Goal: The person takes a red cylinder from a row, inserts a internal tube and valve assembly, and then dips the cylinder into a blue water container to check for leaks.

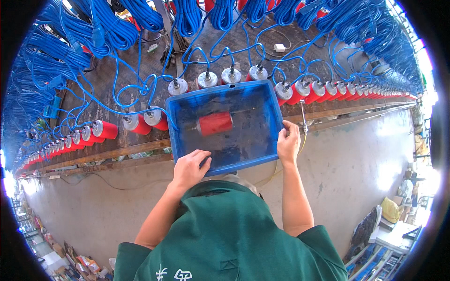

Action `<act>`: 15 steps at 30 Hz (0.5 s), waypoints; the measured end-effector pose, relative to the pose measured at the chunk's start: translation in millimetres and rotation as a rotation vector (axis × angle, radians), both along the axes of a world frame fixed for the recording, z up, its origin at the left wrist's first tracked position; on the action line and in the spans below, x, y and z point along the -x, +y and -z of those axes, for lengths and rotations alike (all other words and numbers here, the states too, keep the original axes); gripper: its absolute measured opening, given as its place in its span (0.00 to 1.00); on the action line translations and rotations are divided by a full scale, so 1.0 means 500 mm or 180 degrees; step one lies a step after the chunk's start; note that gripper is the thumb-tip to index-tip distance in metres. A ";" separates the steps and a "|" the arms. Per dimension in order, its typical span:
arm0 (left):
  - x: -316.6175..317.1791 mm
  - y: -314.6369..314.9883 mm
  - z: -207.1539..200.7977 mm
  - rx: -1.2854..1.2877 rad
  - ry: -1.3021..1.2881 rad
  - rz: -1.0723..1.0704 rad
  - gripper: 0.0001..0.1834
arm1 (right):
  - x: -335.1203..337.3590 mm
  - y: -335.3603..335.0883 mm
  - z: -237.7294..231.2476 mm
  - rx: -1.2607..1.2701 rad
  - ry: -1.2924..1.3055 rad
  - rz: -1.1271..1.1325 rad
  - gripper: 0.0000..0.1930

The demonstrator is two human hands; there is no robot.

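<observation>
While the right hand point(288, 140) grips the rim of a rectangular blue plastic tray point(248, 163) at its four o'clock, thumb against fingers, the left hand point(190, 167) lies at seven o'clock with fingers curled over the near rim; whether it grips or only rests, I cannot tell. Inside the tray, just toward nine o'clock from its middle, a red cylinder point(215, 123) lies on its side (apparently in clear liquid), and a thin dark rod or lead point(244, 110) points toward two o'clock. Beyond the tray spreads a dark brown wooden tabletop point(157, 63). Red cylinders with silver metal end caps point(107, 130) line its front edge, running off between eight and nine o'clock and between two and three. Coiled bright blue cables point(187, 18) heap at twelve o'clock, their loose ends reaching the caps.
</observation>
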State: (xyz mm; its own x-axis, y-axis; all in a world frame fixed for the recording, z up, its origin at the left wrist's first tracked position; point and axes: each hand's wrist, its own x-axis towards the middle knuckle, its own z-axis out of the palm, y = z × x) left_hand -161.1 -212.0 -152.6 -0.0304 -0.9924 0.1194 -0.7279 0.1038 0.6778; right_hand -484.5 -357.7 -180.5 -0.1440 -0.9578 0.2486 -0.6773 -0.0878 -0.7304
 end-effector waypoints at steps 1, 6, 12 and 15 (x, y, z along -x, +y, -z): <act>0.000 0.000 -0.001 0.0000 -0.0002 0.0001 0.11 | 0.000 0.000 0.000 0.0000 -0.0002 0.0001 0.14; 0.001 0.000 -0.004 -0.0044 -0.0011 -0.0009 0.11 | -0.001 -0.001 -0.001 -0.0037 -0.0011 -0.0011 0.14; 0.001 -0.002 -0.010 -0.0092 -0.0046 0.0035 0.12 | 0.003 -0.002 0.005 0.0013 0.0041 -0.0055 0.14; 0.001 -0.001 -0.009 -0.0078 -0.0042 0.0046 0.12 | 0.004 -0.002 0.002 -0.0011 -0.0003 -0.0045 0.14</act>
State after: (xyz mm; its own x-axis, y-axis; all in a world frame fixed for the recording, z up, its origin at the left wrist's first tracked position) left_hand -161.7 -212.7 -148.2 -0.0460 -0.9944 0.0947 -0.7354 0.0979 0.6706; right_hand -486.3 -358.5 -181.5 -0.1308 -0.9606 0.2453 -0.6753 -0.0948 -0.7314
